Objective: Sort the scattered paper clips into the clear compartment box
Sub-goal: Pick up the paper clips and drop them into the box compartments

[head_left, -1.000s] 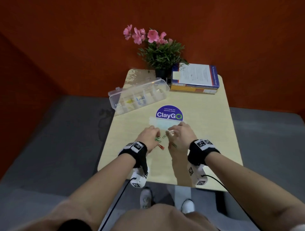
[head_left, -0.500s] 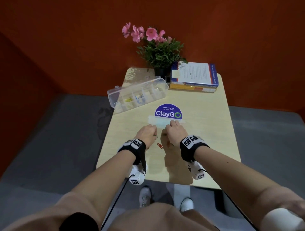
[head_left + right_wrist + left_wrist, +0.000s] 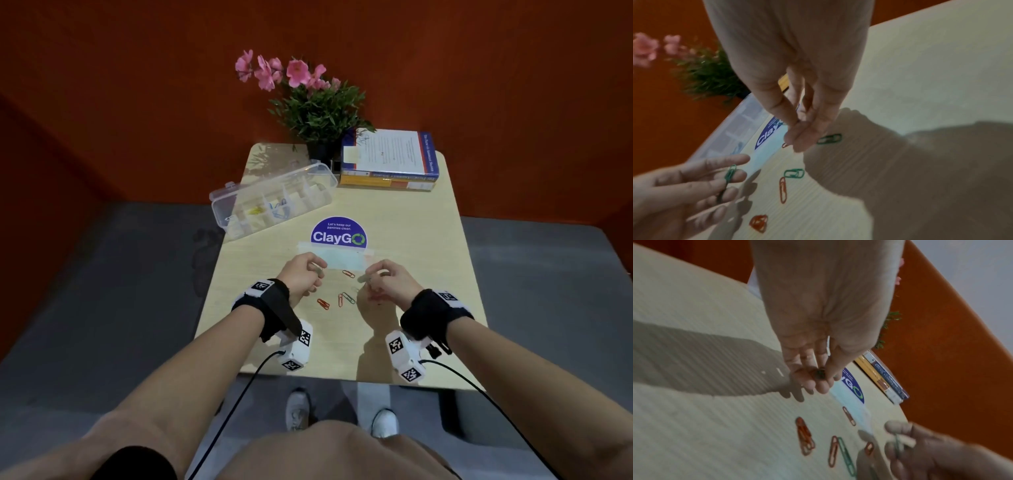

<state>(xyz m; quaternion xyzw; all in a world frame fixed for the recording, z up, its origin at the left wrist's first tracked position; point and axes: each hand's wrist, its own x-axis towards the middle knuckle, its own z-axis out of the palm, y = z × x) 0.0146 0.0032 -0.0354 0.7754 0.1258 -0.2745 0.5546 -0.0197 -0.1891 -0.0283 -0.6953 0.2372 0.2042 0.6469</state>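
Note:
Near the middle of the table my left hand (image 3: 317,274) pinches a green paper clip (image 3: 819,374) between thumb and fingers. My right hand (image 3: 368,279) is level with it to the right and pinches another green paper clip (image 3: 898,446). Between and below the hands several clips lie loose on the table: an orange clip (image 3: 348,274), an orange pair (image 3: 323,303), and an orange one beside a green clip (image 3: 349,297). The clear compartment box (image 3: 270,202) stands open at the far left, with yellow and blue clips inside.
A round ClayGo sticker (image 3: 338,236) and a pale blue strip (image 3: 339,262) lie just beyond the hands. A potted plant with pink flowers (image 3: 318,113) and a stack of books (image 3: 390,161) stand at the far edge. The table's near edge (image 3: 342,378) is close to my wrists.
Both hands were close together over the clips. They have since moved apart and lifted slightly, each holding a green clip, uncovering the loose clips between them.

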